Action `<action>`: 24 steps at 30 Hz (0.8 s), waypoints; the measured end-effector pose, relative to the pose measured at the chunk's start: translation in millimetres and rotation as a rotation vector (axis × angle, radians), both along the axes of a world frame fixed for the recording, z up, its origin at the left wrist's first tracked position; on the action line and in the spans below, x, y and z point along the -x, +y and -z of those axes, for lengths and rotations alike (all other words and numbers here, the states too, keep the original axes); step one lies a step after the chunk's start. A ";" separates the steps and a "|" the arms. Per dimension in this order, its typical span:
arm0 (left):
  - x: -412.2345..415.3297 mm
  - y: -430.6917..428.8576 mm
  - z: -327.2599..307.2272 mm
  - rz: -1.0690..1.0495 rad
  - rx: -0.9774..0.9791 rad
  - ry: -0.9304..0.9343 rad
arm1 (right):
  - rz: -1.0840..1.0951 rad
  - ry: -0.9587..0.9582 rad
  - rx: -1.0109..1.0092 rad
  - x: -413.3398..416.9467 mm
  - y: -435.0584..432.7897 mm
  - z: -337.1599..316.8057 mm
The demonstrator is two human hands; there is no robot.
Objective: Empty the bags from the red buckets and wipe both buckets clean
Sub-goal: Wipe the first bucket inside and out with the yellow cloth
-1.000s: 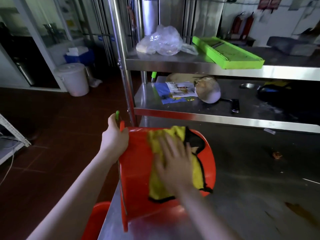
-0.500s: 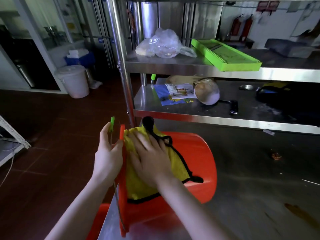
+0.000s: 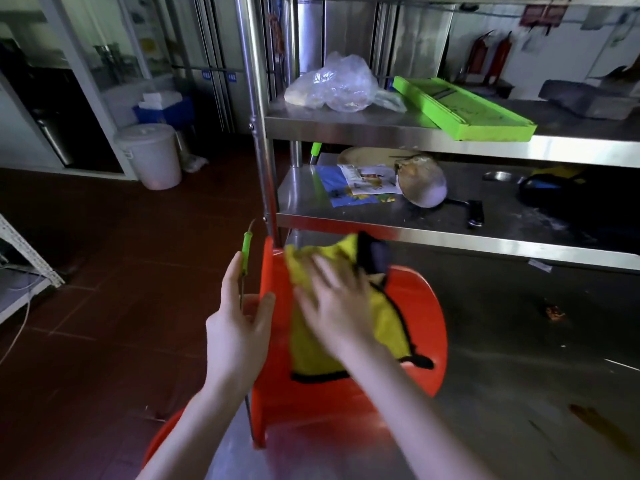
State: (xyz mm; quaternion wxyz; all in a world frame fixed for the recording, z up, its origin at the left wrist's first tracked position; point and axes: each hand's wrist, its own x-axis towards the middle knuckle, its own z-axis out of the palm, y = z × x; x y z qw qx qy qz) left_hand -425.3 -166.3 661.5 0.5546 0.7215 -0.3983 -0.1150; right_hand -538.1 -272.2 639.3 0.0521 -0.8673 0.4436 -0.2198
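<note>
Red bucket [image 3: 417,306]: smooth moulded plastic, glossy. Handle grip [image 3: 246,251]: green plastic on thin metal wire. Yellow cloth [image 3: 311,351]: soft matt fabric, black edging. Table [image 3: 519,358]: brushed steel, dull, stained and scuffed. Shelves [image 3: 433,239]: stainless steel, front edges bright. Bag [image 3: 339,84]: clear crinkled plastic film, shiny. Green tray [image 3: 467,112]: matt plastic. Leaflets [image 3: 363,178]: printed paper. Floor [image 3: 104,271]: dark red tile, matt.

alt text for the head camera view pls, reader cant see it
A person's right hand presses a yellow cloth on the outside of a red bucket lying on its side on a steel table, while the left hand grips its rim. A second red bucket shows below.
</note>
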 end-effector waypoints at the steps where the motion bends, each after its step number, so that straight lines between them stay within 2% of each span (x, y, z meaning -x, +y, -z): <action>1: -1.8 0.1 -1.5 0.005 -0.012 -0.013 | -0.067 -0.010 0.038 -13.3 14.2 -1.6; 4: -2.0 3.1 -2.5 0.039 -0.017 -0.012 | -0.121 -0.023 0.030 -11.3 16.5 -4.9; 7: 0.6 9.5 6.3 0.040 0.002 -0.037 | 0.054 -0.012 0.012 32.9 -10.8 5.8; 10: 6.4 23.4 19.8 0.039 0.067 -0.072 | 0.310 -0.012 -0.201 83.4 -52.3 11.8; 13: 19.0 35.9 31.8 0.049 0.146 -0.154 | 0.379 0.018 -0.421 98.3 -76.3 9.1; 16: 22.7 37.9 39.8 0.054 0.188 -0.143 | 0.296 0.065 -0.321 59.5 -65.0 3.1; 20: 7.4 42.0 47.7 0.065 0.158 -0.158 | -0.029 0.055 -0.061 -15.4 -3.1 -8.9; 24: -12.1 51.0 30.1 0.117 -0.015 -0.024 | -0.014 -0.031 0.061 -35.9 30.8 -7.2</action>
